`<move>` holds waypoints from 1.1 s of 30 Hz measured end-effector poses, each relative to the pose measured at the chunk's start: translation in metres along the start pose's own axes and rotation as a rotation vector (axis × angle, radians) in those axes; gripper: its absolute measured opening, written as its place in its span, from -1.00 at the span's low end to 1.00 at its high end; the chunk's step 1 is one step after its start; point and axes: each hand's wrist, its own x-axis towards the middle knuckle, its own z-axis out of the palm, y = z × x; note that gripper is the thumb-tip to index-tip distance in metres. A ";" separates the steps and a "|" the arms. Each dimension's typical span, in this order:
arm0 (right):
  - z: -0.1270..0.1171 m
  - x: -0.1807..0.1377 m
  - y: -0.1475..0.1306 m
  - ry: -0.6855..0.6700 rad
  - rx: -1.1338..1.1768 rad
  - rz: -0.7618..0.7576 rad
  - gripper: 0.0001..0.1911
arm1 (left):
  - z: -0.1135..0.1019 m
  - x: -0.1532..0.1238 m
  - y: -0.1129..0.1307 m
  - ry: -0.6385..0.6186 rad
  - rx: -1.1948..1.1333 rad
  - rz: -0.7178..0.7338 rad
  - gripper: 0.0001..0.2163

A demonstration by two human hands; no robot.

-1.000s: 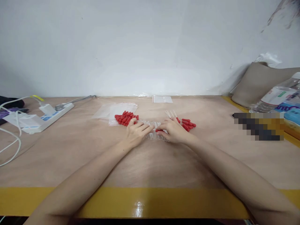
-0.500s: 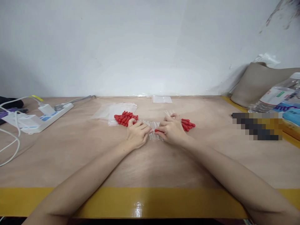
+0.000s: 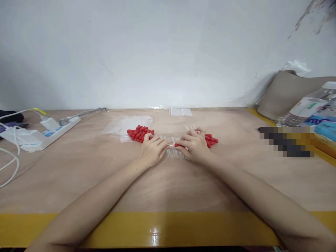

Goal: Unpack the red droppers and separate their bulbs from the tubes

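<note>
Between my fingertips is a thin clear tube (image 3: pixel 171 144), pinched at its left end by my left hand (image 3: pixel 154 149). My right hand (image 3: pixel 195 144) has its fingers closed on a red rubber bulb (image 3: pixel 176 145), which meets the tube's right end. Beneath both hands lies a row of clear dropper tubes (image 3: pixel 172 152). A heap of red rubber bulbs (image 3: pixel 139 133) sits just beyond my left hand. Droppers with red bulbs (image 3: pixel 211 140) lie to the right of my right hand, partly hidden by it; thin clear tube ends (image 3: pixel 189 126) show behind its fingers.
Clear plastic bags (image 3: pixel 126 124) lie under and behind the bulb heap, and a small zip bag (image 3: pixel 181 112) is near the wall. At left is a power strip (image 3: pixel 57 133) with cables. On the right are a plastic bottle (image 3: pixel 301 112), a grey-brown roll (image 3: pixel 278 92) and a blurred-out dark object (image 3: pixel 286 141).
My hands have drawn slightly apart, the right one moving a little right with the red bulb. More of the clear tube shows between them. The camera view has shifted slightly.
</note>
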 end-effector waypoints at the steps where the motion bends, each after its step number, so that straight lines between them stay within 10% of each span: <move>1: -0.002 0.001 -0.001 -0.022 0.047 0.025 -0.71 | 0.001 -0.001 0.000 0.036 0.051 0.058 -0.83; 10: -0.007 0.006 -0.007 -0.329 0.255 0.046 -0.69 | 0.003 -0.003 0.002 0.092 0.208 0.215 -0.80; 21: 0.007 -0.001 -0.010 -0.090 -0.186 -0.135 -0.66 | 0.009 -0.001 0.006 -0.012 0.001 -0.031 -0.82; 33: -0.005 -0.002 0.009 -0.266 0.152 0.069 -0.62 | -0.003 0.007 0.010 -0.197 -0.343 -0.223 -0.63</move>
